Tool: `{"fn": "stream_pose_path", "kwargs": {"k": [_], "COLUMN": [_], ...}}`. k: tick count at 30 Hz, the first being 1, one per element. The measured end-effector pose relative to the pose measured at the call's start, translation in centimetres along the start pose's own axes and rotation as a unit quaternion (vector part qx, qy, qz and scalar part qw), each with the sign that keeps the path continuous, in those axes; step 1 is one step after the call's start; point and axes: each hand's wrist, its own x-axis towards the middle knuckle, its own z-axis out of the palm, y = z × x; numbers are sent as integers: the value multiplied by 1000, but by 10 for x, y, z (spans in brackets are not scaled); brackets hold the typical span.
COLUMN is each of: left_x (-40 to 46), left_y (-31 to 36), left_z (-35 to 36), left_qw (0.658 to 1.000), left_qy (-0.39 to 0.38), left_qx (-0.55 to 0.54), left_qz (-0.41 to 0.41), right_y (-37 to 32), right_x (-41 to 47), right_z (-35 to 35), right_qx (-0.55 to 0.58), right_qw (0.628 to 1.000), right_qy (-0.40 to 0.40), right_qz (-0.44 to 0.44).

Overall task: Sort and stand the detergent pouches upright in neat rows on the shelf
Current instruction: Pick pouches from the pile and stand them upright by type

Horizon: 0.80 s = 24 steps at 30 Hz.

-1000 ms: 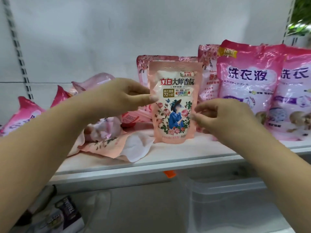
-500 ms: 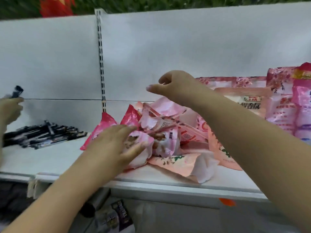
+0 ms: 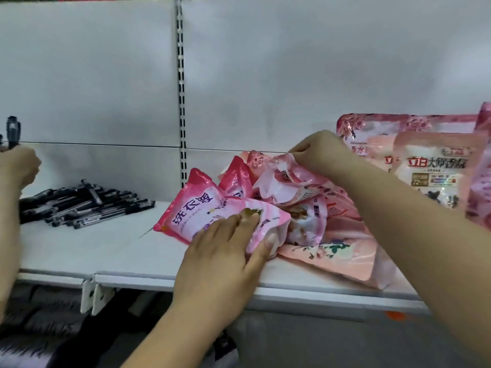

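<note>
A: Gripping the bright pink pouch (image 3: pixel 202 213) with the left hand (image 3: pixel 223 251) – fingers curled over its face, thumb hooked under the near edge. Lying slantwise at the left front of the heap (image 3: pixel 305 213), on the shelf (image 3: pixel 106 251).

B: And pinching the top seam of a pale pouch (image 3: pixel 281 181) with the right hand (image 3: pixel 316 152), up at the back of that same heap. Hard to tell which fingertips, curled in and seen from behind.

A: Risky, probably, pulling both at once. Tangled and overlapping, by the look of it. Could drag a neighbour along and spill it.

B: Especially the flat peach pouch (image 3: pixel 332 258), lying close to the front lip. Would take only a nudge to send it over.

A: Glossy film too. Likely to slip from a thumb-and-finger hold if lifted by one corner, then sag.

B: Worth minding the right forearm as well, reaching across just in front of the standing pouches (image 3: pixel 435 168). Might topple them with a careless swing back.

A: And on the other side, the black pens (image 3: pixel 85 205) – well apart, but loose. Best not to sweep the pink one leftward.

B: Another person's hand (image 3: pixel 18 166) over there too, holding a pen (image 3: pixel 12 131). Better to keep clear of it.
</note>
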Motion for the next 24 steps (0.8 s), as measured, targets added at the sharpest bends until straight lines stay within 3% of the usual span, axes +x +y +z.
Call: {"fn": "stream_pose_path", "kwargs": {"k": [3,5,6,8,9,11,12,15,17,20,24], "left_x": [-3,9,19,17,5,-10,-13,-36,-47,-65,-90], "left_y": [3,1,0,-7,0,25,41,83,100,113,130], "left_z": [-8,-4,-3,-6,-14,-27,-32,-42,-38,-25,-17], "left_qw": [1000,995,979,895,861,818,788,635,589,605,694], "left_qy": [-16,-58,-72,-58,-57,-63,-75,-149,-142,-68,11], "left_qx": [-6,-77,-168,-406,-475,-553,-585,-736,-766,-743,-663], "left_qz": [7,-38,-92,-177,-171,-145,-175,-178,-213,-278,-280], "right_y": [0,-5,-7,-4,-2,2,6,22,31,50,82], "right_x": [-12,-30,-42,-77,-95,-133,-149,-187,-206,-228,-244], "right_z": [-11,-26,-32,-36,-33,-23,-18,3,12,5,-22], "right_qx": [176,230,230,212,206,185,165,116,136,211,409], "right_qw": [981,967,965,966,965,953,944,916,905,916,908], "right_qy": [73,109,122,135,143,190,213,247,244,172,11], "right_qz": [25,13,-4,-53,-76,-145,-189,-294,-320,-295,-89]}}
